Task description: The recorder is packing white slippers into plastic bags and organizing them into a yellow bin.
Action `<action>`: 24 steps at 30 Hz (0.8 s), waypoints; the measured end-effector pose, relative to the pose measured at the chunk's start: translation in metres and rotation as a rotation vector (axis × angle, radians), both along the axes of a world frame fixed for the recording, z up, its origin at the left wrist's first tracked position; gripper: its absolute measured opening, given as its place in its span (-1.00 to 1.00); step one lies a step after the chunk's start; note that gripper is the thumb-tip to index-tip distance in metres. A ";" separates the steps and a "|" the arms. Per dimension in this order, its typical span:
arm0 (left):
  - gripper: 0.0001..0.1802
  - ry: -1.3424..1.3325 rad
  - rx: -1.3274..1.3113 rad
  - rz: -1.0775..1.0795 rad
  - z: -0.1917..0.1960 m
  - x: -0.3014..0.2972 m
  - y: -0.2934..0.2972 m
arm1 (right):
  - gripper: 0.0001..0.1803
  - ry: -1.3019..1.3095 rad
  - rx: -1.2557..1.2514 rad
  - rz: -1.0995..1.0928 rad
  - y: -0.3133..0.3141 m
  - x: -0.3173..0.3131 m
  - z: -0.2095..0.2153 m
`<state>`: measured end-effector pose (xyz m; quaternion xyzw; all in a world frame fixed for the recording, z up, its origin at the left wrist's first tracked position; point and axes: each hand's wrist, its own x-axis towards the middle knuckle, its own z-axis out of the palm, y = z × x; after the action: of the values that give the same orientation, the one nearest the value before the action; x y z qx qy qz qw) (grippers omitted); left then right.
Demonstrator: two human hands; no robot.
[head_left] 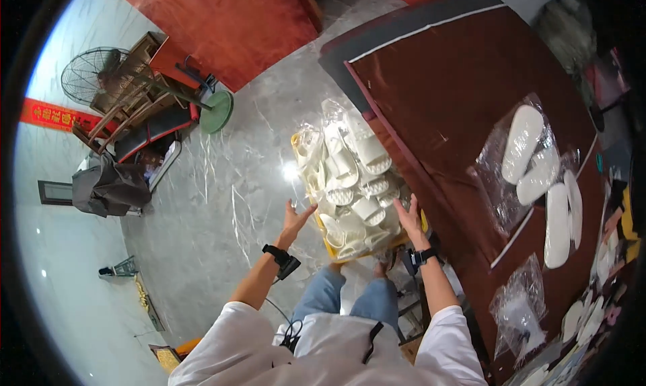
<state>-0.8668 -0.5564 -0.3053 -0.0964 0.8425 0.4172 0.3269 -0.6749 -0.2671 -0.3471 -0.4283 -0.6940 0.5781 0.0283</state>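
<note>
A yellow crate (330,249) stands in front of my legs, heaped with white slippers (340,161), some in clear plastic wrap. At the crate's left side is my left hand (295,222), its fingers spread and nothing in it. My right hand (410,218) is over the crate's right side, close to the slippers, with thumb and fingers apart. Whether either hand touches the crate or the slippers I cannot tell. Both wrists wear black straps with small devices. Part of the crate's right side is hidden by my right hand and the table cover.
Right of the crate is a table with a brown cover (457,83). On it lie white slipper soles (557,224) and clear plastic bags (518,312). A fan with a green base (217,112) and wooden chairs (128,110) stand far left on the grey marble-patterned floor (202,238).
</note>
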 end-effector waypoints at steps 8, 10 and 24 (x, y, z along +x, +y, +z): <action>0.55 0.155 -0.130 -0.120 -0.037 -0.132 0.054 | 0.17 -0.317 -0.128 -0.090 0.011 -0.129 -0.006; 0.55 0.151 -0.192 -0.220 -0.047 -0.151 0.069 | 0.12 -0.249 -0.060 -0.157 0.014 -0.147 -0.029; 0.29 -0.079 0.141 -0.304 -0.136 -0.158 0.144 | -0.02 -0.040 -0.121 -0.170 0.024 -0.158 -0.078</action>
<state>-1.0247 -0.4124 -0.4416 0.0389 0.8024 0.4171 0.4250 -0.8330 -0.2434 -0.4255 -0.4982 -0.6191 0.6058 0.0373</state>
